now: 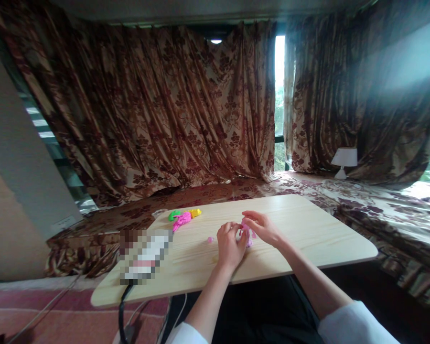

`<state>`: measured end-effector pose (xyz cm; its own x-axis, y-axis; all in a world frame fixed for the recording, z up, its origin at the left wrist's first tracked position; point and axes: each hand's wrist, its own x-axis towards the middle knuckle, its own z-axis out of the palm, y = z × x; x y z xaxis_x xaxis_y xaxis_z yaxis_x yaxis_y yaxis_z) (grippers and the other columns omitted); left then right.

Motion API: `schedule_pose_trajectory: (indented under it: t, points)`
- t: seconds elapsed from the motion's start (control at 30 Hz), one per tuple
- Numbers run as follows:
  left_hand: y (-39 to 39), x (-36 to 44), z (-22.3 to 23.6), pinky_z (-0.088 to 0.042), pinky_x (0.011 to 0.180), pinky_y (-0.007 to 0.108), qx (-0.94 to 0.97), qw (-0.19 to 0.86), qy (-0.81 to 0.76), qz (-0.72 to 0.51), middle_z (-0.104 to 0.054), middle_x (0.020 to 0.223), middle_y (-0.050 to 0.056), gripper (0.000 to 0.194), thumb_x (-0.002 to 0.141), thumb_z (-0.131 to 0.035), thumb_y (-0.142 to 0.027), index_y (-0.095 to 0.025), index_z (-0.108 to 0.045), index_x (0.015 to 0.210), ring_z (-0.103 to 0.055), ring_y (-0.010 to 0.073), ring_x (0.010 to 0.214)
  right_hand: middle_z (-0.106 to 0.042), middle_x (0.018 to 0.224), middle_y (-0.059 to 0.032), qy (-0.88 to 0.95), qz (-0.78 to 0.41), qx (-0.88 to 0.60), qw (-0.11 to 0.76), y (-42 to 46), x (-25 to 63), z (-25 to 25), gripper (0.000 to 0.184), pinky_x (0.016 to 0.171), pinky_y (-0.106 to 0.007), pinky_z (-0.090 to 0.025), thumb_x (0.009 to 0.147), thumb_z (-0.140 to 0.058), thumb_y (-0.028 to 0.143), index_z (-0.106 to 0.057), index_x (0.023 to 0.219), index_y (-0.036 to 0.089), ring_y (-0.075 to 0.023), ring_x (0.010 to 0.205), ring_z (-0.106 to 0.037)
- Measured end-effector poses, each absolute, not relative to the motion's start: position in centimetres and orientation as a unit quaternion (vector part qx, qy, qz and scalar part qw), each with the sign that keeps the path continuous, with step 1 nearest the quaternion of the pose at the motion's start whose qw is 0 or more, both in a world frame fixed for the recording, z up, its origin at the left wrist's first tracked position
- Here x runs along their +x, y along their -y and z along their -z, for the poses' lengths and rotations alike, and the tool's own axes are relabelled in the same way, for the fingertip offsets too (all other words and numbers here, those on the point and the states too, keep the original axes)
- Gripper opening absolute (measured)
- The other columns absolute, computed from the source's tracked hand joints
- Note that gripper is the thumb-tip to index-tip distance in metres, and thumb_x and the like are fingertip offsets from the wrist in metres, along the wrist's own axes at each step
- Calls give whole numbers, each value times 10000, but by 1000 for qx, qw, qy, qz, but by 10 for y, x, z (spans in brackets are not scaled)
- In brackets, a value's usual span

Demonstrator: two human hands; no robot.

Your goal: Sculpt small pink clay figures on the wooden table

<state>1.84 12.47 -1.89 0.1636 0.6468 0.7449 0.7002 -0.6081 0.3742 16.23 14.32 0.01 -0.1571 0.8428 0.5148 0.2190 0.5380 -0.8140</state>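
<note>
Lying near the far left corner of the table [290, 215], a green piece [173, 216], bright pink piece [182, 221] and yellow piece [196, 213] are grouped, presumably to spare working room. A small pink lump [210, 239] is set nearer the table's middle. Above it, the pale pink piece [249, 241] is pinched by the left hand [230, 244], seemingly for steadiness; whether it is clamped by the right hand [267, 230] cannot be told.

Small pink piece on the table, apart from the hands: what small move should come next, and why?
Perhaps the left hand should reach for the small pink piece: it lies just beside that hand, while the right hand could steady the pink material between them.
</note>
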Motion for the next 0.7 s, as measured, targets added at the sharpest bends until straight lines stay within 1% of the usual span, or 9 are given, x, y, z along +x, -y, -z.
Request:
schedule_pose_trajectory:
  t: [0.07,0.17,0.27,0.33,0.43,0.53,0.63,0.7]
  points:
    - [-127,16,21,-404,852,350,-760,8,434,483,-600,921,45,179,831,-476,-268,-215,-614,931,-536,193,918,-666,885,-59,702,-320,-370,518,-146,164,6,315,662,-265,-495,798,-540,310,-598,1065,152,-167,790,-619]
    - [-131,9,26,-405,881,350,-751,-15,436,496,-610,982,52,210,815,-489,-230,-206,-595,994,-538,194,970,-655,825,-32,714,-321,-352,513,-149,163,13,265,632,-254,-492,763,-576,268,-613,999,153,-149,730,-610]
    - [-132,0,33,-417,879,370,-739,-48,460,490,-638,951,52,264,778,-538,-248,-195,-574,1035,-565,204,960,-653,834,-25,708,-329,-342,523,-151,162,16,272,662,-265,-495,730,-598,227,-601,991,154,-149,738,-613]
    - [-130,-4,36,-434,857,372,-741,-79,465,478,-656,906,37,375,742,-581,-257,-207,-530,1110,-592,200,926,-654,831,-26,711,-335,-346,512,-150,162,15,246,674,-271,-496,719,-602,214,-607,957,152,-153,747,-615]
    - [-128,-6,39,-455,828,355,-745,-114,459,471,-668,885,22,553,684,-629,-224,-230,-448,1207,-621,183,873,-647,781,-16,727,-332,-349,489,-146,162,13,189,654,-258,-489,710,-600,189,-616,894,150,-145,716,-606]
    - [-127,-4,38,-471,797,341,-744,-131,468,458,-671,857,19,596,651,-640,-185,-241,-442,1211,-635,177,817,-641,771,-13,732,-340,-340,483,-143,161,12,202,651,-258,-486,706,-594,171,-608,906,150,-138,700,-595]
    - [-127,-1,37,-479,772,331,-744,-135,477,448,-670,829,8,599,637,-638,-170,-247,-451,1201,-638,177,792,-650,822,-26,734,-342,-334,482,-141,158,10,235,679,-267,-484,709,-588,166,-606,943,152,-146,733,-599]
    - [-126,0,35,-479,766,326,-738,-131,476,460,-670,821,2,601,625,-645,-166,-245,-460,1191,-636,176,786,-654,836,-29,746,-330,-337,471,-140,157,8,218,681,-262,-478,722,-576,171,-617,935,152,-145,738,-598]
